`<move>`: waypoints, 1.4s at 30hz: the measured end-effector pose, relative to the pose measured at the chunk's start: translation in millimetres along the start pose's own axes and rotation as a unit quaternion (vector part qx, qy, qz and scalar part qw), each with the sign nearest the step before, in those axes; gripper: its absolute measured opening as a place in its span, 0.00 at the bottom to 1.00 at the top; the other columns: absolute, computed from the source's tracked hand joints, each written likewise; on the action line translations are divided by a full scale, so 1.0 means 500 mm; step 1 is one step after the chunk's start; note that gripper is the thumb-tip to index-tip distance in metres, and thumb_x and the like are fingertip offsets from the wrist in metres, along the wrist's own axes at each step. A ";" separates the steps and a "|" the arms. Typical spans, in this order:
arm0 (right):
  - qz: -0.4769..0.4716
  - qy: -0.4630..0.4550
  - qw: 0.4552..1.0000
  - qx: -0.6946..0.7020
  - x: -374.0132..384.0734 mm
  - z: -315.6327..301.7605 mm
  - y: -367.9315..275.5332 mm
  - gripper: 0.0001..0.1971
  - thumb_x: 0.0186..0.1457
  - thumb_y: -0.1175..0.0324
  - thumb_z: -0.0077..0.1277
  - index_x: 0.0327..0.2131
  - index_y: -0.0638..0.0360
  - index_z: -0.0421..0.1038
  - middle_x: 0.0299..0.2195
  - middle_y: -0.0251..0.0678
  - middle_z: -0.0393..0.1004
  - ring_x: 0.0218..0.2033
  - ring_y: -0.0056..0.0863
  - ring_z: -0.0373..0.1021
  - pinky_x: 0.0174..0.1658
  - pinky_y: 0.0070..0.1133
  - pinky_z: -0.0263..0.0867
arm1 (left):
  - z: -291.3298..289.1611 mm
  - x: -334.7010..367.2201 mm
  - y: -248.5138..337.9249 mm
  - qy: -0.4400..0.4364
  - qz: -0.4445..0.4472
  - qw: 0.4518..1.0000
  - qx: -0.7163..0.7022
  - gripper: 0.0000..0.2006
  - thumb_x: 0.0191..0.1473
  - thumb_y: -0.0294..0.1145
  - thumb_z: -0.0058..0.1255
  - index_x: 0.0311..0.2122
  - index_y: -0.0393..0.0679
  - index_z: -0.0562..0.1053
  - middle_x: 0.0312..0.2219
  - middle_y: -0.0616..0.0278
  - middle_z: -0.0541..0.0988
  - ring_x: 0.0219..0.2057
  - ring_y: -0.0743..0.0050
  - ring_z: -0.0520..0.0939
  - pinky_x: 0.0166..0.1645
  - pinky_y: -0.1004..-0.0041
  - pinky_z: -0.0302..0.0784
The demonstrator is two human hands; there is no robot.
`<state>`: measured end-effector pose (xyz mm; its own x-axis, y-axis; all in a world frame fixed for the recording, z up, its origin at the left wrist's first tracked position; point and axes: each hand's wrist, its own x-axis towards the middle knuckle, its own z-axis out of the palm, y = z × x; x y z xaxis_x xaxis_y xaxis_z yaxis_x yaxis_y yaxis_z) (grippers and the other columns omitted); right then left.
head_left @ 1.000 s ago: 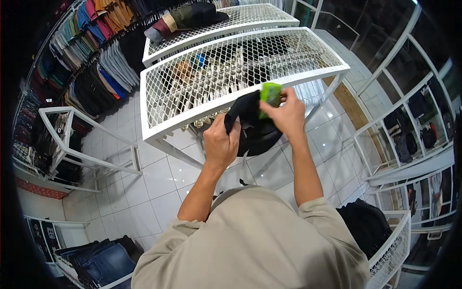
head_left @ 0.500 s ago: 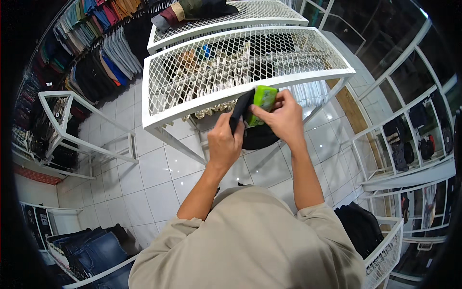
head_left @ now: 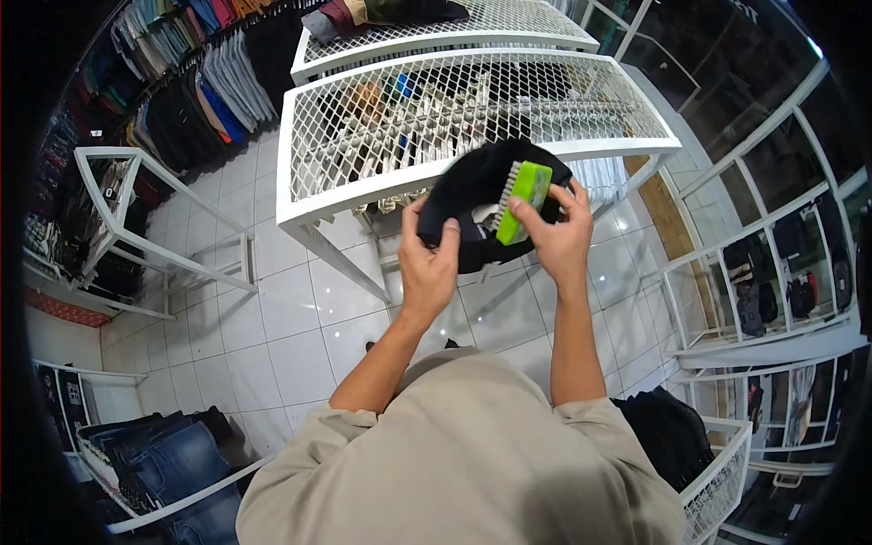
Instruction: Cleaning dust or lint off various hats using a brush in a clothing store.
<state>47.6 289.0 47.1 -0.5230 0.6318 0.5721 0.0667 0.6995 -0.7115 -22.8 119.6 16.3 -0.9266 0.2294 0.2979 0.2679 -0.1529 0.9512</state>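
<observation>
A round black hat (head_left: 461,186) is held out over the near edge of the white mesh-top table, its hollow inside turned up toward me and a whitish patch showing within. My left hand (head_left: 427,271) grips its left rim, thumb inside and fingers around the outer side. In my right hand (head_left: 565,243) is a green scrub brush (head_left: 529,202) with pale bristles pointing left over the hat's opening. The thumb presses on the brush while the fingers of that hand also reach the hat's right rim.
Garments hang beneath the white mesh-top table (head_left: 300,211). A second mesh table (head_left: 509,20) behind it bears a row of dark and coloured caps or cloths (head_left: 363,16). Clothes racks (head_left: 238,77) line the far left. Folded jeans (head_left: 177,463) lie lower left, black clothing (head_left: 668,436) lower right.
The hat has been turned and opened out, so its inside now faces me. The brush has swung so its bristles show on the left. Both hands have moved apart slightly.
</observation>
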 end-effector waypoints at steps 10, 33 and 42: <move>-0.007 -0.256 0.967 0.010 0.049 -0.041 -0.042 0.32 0.32 0.55 0.73 0.41 0.69 0.80 0.50 0.64 0.75 0.53 0.48 0.75 0.57 0.30 0.68 | -0.095 0.065 -0.007 -0.276 -0.178 0.942 0.063 0.32 0.61 0.39 0.56 0.67 0.40 0.62 0.59 0.52 0.72 0.58 0.65 0.73 0.61 0.66 0.70; -0.022 -0.050 0.996 -0.068 0.021 0.086 -0.021 0.31 0.36 0.53 0.75 0.40 0.66 0.79 0.31 0.45 0.78 0.26 0.37 0.76 0.31 0.28 0.73 | -0.083 0.011 0.026 -0.212 -0.095 0.966 0.112 0.24 0.57 0.20 0.43 0.60 0.38 0.71 0.35 0.38 0.82 0.33 0.62 0.82 0.44 0.71 0.75; 0.026 -0.051 0.998 -0.033 0.025 0.071 0.000 0.28 0.35 0.53 0.75 0.35 0.63 0.76 0.28 0.38 0.78 0.24 0.27 0.75 0.32 0.23 0.73 | -0.055 -0.001 0.014 -0.185 -0.052 0.974 0.120 0.26 0.54 0.18 0.42 0.60 0.37 0.69 0.35 0.36 0.80 0.31 0.50 0.82 0.41 0.69 0.76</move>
<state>10.9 284.7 39.7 -0.6015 0.6330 0.4874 0.1496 0.6885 -0.7096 -27.7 92.0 20.5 -0.8052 0.5697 0.1648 0.2721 0.1080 0.9562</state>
